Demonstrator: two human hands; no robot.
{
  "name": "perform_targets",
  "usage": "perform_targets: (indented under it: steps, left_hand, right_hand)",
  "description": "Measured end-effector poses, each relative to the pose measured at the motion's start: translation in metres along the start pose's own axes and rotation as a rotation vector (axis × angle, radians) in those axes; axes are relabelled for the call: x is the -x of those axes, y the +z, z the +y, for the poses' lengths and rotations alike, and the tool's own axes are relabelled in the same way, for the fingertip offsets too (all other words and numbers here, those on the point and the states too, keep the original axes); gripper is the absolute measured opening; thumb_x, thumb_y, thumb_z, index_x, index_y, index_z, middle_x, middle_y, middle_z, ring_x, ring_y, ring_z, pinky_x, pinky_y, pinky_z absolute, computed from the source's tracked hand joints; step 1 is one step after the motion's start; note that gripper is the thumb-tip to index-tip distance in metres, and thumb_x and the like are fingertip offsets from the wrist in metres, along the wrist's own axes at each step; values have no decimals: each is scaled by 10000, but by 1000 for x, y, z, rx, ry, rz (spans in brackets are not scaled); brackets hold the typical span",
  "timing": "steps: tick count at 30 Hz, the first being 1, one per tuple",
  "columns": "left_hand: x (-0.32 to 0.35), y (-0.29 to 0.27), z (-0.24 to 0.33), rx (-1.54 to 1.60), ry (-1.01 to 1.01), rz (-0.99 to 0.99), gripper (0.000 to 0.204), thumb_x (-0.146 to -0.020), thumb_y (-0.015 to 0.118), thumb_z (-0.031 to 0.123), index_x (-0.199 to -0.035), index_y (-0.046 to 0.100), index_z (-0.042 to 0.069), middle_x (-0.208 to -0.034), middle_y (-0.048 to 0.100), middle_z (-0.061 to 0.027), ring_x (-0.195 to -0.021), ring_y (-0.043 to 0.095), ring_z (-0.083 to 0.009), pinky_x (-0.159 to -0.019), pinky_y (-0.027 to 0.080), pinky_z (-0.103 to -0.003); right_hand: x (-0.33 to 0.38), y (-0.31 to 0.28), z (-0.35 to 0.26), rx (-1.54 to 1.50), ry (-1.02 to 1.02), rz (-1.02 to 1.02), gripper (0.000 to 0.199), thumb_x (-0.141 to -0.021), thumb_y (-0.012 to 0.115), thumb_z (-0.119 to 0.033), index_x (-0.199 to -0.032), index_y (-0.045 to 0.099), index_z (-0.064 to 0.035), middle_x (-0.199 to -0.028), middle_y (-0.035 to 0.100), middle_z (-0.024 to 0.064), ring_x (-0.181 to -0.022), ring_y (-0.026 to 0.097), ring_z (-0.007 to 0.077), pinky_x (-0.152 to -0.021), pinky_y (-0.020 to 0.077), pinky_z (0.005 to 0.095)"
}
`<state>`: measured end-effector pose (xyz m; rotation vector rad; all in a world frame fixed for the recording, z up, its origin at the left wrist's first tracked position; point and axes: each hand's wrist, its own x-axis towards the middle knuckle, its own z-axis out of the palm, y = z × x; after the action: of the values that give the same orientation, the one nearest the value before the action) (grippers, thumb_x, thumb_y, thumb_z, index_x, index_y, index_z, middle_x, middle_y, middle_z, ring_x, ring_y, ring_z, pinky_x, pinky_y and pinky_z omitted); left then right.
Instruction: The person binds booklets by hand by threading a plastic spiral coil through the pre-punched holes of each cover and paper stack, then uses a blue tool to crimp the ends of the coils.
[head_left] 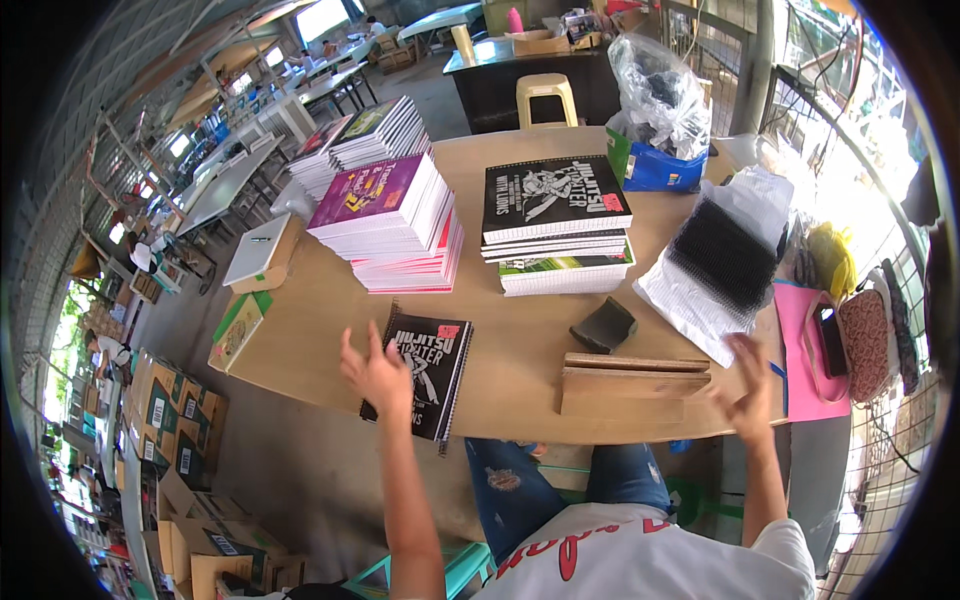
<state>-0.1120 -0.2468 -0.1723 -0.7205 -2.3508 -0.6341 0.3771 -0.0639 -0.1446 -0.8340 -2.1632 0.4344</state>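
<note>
My left hand [380, 378], fingers spread, is over the left side of a few black-covered spiral-bound books [432, 370] at the table's near edge. Whether it touches them I cannot tell. Dark coils stick out past the books' ends. Off to the right, my right hand [746, 395] is raised with its fingers apart, holding nothing. Closest to it is a wooden jig [635, 385], a board with a ledge along its top. Behind the jig lies a small dark block [604, 326]. On white crinkled wrapping, a heap of black plastic coils [725, 255] rests farther right.
Tall stacks of purple-covered books [385, 205] and black-covered books [556, 205] stand across the table [510, 330]. A plastic bag in a blue box [665, 165] is at the far right. A pink sheet [805, 370], phone and pouch lie at the right edge. Cartons [175, 420] stand left.
</note>
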Motion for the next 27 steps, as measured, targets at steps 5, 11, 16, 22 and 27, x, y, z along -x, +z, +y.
perform_targets:
  steps: [5,11,16,22,27]
  left_hand:
    - [-92,6,140,829,186,-224,312,-911,713,279,-1106,720,34,-1051,678,-154,-941,653,-285,-856,518,-395]
    - [-146,-3,219,829,766,-552,527,-648,906,226,-1125,740,75,-1176,661,-131,-1097,636,-312,-969,505,-398]
    - [-116,1,279,629,1138,-568,669,-654,897,263,-1268,672,121,-1244,609,-104,-1173,589,-318,-1026,484,-418]
    - [-123,11,312,591,1209,-744,583,-680,837,79,-1241,683,105,-1136,672,-128,-1086,636,-318,-960,509,-397]
    - [-126,8,317,652,1147,-801,491,-669,823,28,-1146,708,29,-1038,718,-141,-992,679,-307,-917,525,-390]
  right_hand:
    - [-45,56,-52,91,-170,-146,506,-663,808,-91,-1152,675,-84,-1088,661,79,-1008,618,299,-905,469,433]
    - [-41,59,-48,113,-193,-69,454,-678,801,-106,-1116,682,-90,-1002,671,48,-943,627,271,-883,472,412]
    - [-48,57,-43,71,-178,-105,445,-696,797,-125,-1122,671,-89,-1022,673,54,-945,628,270,-891,472,416]
    - [-45,61,-40,53,-201,-87,487,-702,796,-122,-1168,660,-98,-1035,672,58,-957,631,266,-911,466,419]
    - [-43,58,-35,48,-166,-119,513,-699,804,-120,-1192,664,-117,-1056,671,52,-992,628,271,-961,455,447]
